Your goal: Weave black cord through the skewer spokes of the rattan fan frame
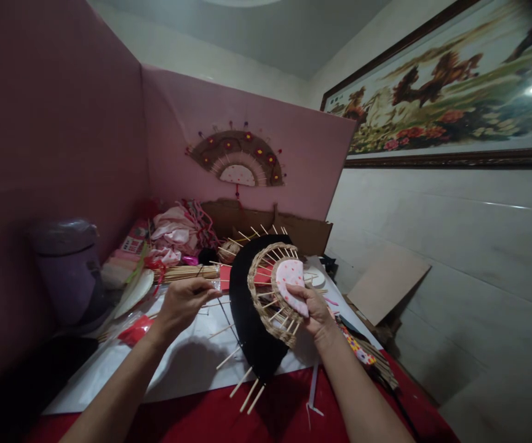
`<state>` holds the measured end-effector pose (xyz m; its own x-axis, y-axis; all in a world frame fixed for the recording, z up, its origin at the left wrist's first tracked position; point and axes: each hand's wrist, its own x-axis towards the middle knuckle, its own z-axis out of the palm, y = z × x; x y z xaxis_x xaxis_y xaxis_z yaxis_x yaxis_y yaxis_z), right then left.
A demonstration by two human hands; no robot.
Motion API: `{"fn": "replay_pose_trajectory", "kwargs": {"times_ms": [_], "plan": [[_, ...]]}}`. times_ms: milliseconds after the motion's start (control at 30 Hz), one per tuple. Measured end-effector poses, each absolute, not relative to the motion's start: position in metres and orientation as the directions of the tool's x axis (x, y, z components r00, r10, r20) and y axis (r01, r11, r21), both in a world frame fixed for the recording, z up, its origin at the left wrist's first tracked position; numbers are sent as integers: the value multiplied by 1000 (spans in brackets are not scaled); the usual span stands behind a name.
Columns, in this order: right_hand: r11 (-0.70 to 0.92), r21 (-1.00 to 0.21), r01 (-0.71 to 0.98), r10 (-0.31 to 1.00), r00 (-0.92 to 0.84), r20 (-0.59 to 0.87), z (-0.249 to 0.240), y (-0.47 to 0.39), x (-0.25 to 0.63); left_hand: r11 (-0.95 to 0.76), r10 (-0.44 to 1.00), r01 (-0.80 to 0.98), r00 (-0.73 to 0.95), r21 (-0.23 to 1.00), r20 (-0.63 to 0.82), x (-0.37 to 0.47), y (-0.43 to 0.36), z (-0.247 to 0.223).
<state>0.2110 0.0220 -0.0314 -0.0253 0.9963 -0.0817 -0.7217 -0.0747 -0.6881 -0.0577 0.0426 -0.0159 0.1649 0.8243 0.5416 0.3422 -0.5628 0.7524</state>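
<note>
Held a black fan (242,295) above the red-covered worktop (210,421), right between the two grips, tilted with its curved edge toward the left one. Clasped its dotted pink half-round (288,274) in the right grip (309,307), with the thumb across the front; could not make out the fingers behind. Pinched a thin dark cord (230,323) between the fingertips of the left grip (210,292), just off the fan's curved edge, with the cord slanting down to that edge. Saw a braided tan band (255,294) around the half-round, left of the right grip, and pale sticks (248,396) jutting past the black cloth toward and below the left grip.

Had a bundle of sticks (189,272) just beyond the left grip, a red packet (136,331) to its left and a purple container (69,277) farther left. Saw floral cloth (358,347) to the right of the right grip. Noted a second fan (238,151) well beyond both grips, up on a pink panel (307,147).
</note>
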Motion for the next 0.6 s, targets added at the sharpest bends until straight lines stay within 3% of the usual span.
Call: {"fn": "replay_pose_trajectory", "kwargs": {"times_ms": [167, 367, 600], "plan": [[-143, -638, -756, 986, -51, -160, -28, 19, 212, -455, 889, 74, 98, 887, 448, -52, 41, -14], [-118, -678, -726, 993, -73, -95, -33, 19, 210, -428, 895, 19, 146, 904, 421, -40, 41, -25], [-138, -672, -728, 990, -73, -124, -30, 17, 207, -427, 891, -12, 166, 904, 423, -33, 41, -32]]}}
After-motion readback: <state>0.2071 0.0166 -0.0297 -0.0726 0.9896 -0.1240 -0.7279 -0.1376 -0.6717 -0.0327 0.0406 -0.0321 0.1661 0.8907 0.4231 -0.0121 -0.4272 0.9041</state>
